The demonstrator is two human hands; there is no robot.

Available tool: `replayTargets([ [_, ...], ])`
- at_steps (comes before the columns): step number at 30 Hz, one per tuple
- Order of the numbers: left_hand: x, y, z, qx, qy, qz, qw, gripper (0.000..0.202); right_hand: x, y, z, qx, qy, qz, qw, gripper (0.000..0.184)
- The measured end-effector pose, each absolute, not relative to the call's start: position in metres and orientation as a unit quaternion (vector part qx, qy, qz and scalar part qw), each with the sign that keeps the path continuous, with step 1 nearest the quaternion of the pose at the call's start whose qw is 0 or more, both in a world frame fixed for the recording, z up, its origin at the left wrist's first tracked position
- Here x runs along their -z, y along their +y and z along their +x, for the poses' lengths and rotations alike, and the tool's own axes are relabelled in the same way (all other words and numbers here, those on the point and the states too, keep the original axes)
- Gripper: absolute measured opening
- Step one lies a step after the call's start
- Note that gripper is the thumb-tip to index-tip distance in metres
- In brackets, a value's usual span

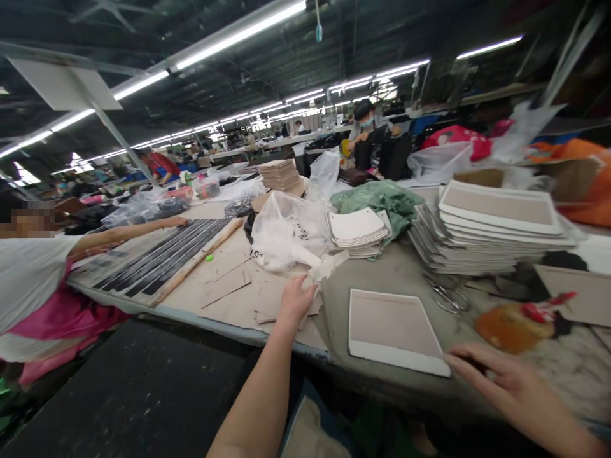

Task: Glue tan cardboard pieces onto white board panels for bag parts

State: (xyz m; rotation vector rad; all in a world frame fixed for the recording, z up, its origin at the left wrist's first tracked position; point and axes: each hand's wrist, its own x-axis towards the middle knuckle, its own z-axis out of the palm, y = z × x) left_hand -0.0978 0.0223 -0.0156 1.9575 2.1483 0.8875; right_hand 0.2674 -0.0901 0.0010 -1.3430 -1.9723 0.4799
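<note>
A flat beige panel with white borders (394, 327) lies on the grey-green table cover in front of me. At its near right corner, my right hand (501, 375) has thumb and forefinger brought together on the edge. My left hand (296, 299) reaches over loose brown card pieces (267, 315), its thumb and forefinger apart. Just beyond those fingertips are cream strips (329, 264), beside a clear plastic bag (286, 232). Whether the left fingertips touch a strip I cannot tell.
Scissors (446, 296) and an orange-brown object with a red top (518, 324) lie to the right. Behind are a tall stack of panels (496, 222), a smaller white stack (358, 230) and a green bag (377, 200). A co-worker's arm (126, 234) reaches over dark strips (176, 254) at left.
</note>
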Motion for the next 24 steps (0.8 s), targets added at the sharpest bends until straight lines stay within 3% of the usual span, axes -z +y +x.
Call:
replayTargets([
  [2, 0.019, 0.040, -0.094, -0.262, 0.729, 0.632, 0.027, 0.044, -0.012, -0.079, 0.246, -0.257, -0.799, -0.471, 0.273, 0.023],
  [4, 0.021, 0.058, -0.093, -0.237, 0.742, 0.627, 0.004, 0.048, -0.018, -0.069, 0.230, -0.285, -0.809, -0.446, 0.258, 0.027],
  [10, 0.024, 0.087, -0.101, -0.238, 0.705, 0.668, 0.009, 0.014, 0.002, -0.065, 0.225, -0.321, -0.769, -0.460, 0.307, 0.028],
  [15, -0.005, 0.061, -0.096, -0.310, 0.618, 0.722, 0.019, 0.016, 0.017, -0.066, 0.237, -0.304, -0.720, -0.512, 0.355, 0.025],
  [19, -0.047, 0.016, -0.066, -0.317, 0.450, 0.820, 0.157, 0.012, 0.014, -0.060, 0.234, -0.281, -0.684, -0.510, 0.440, 0.026],
  [24, -0.077, -0.032, -0.023, -0.175, 0.245, 0.869, 0.392, 0.012, -0.008, -0.064, 0.221, -0.337, -0.738, -0.398, 0.429, 0.076],
])
